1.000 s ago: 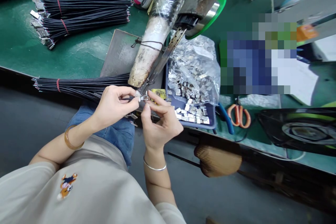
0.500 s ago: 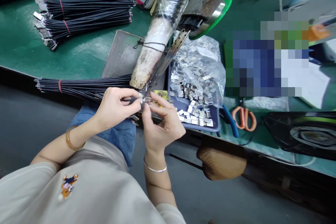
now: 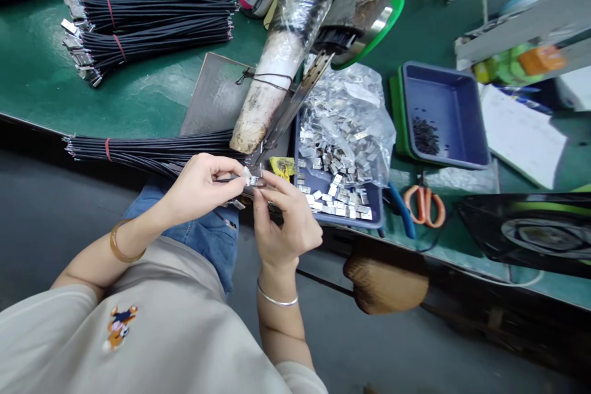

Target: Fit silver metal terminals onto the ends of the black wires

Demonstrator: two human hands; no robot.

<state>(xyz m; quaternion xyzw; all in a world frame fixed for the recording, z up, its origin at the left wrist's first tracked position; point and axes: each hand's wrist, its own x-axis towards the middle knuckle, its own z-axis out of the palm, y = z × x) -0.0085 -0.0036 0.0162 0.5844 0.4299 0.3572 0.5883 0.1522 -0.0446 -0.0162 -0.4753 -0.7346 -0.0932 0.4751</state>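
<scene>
My left hand (image 3: 207, 184) is closed, pinching the end of a black cable between thumb and fingertips. My right hand (image 3: 286, 209) is closed on a small metal USB connector (image 3: 253, 181) that meets the cable end; my fingers partly hide it. Just above them is the thin metal tip of a soldering iron (image 3: 261, 151), beside a stained white tube (image 3: 258, 98). A bundle of black cables (image 3: 152, 149) with a red band lies left of my left hand. A yellow sponge-like piece (image 3: 282, 167) sits behind my right fingers.
A blue tray (image 3: 377, 215) of loose metal connectors and a plastic bag stands to the right. Beyond are blue pliers (image 3: 401, 209), orange-handled scissors (image 3: 423, 204) and a blue bin (image 3: 466, 83) with small black parts. Banded cable bundles (image 3: 161, 9) lie at the back left.
Both hands stay together near the iron's tip, with the right fingers shifted slightly down and the connector now more exposed. The view has turned slightly, and the blue bin shows clearly.
</scene>
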